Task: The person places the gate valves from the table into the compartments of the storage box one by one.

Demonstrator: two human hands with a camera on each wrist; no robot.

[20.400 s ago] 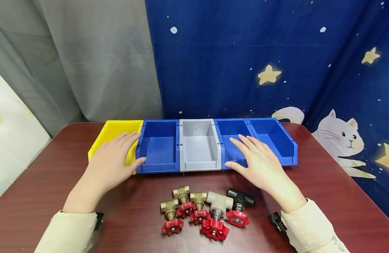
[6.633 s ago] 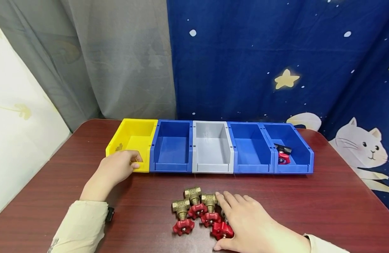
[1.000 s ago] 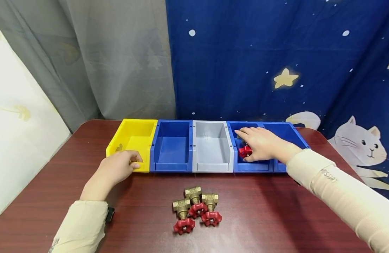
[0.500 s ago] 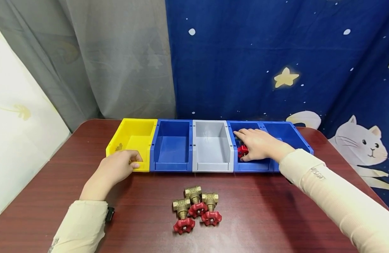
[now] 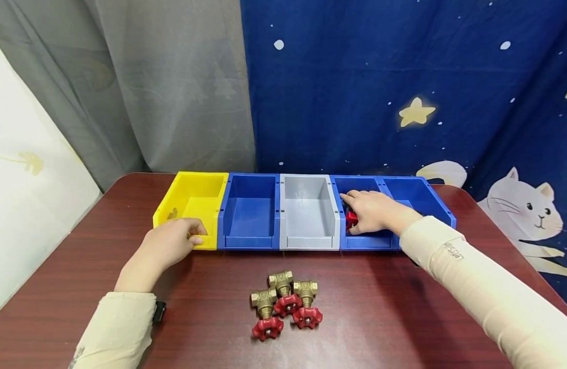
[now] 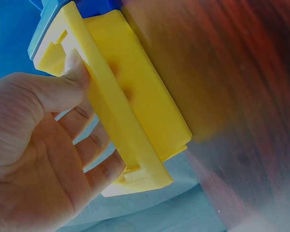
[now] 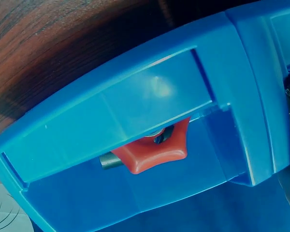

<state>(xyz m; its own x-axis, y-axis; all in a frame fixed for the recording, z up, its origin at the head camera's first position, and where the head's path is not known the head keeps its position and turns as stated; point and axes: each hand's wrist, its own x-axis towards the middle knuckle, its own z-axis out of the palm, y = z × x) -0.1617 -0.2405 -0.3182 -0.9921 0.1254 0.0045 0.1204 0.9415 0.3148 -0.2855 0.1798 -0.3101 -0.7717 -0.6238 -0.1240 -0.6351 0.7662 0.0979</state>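
Observation:
My left hand grips the front lip of the yellow bin at the row's left end; in the left wrist view the thumb hooks over the edge of this bin. Inside the fourth bin, a blue one, my right hand holds a stop valve. Only its red handwheel shows between thumb and fingers; the body is hidden. On the table in front lie three brass valves with red handwheels: a left one, a rear one and a right one.
Between the yellow and fourth bins stand a blue bin and a grey bin. The rightmost blue bin holds a valve with a red handwheel. Curtains hang behind the wooden table.
Since 6.6 s ago, my right hand has carried the valve from the table into the fourth bin. Over the last second, hand and valve have shifted slightly left. My left hand keeps its place.

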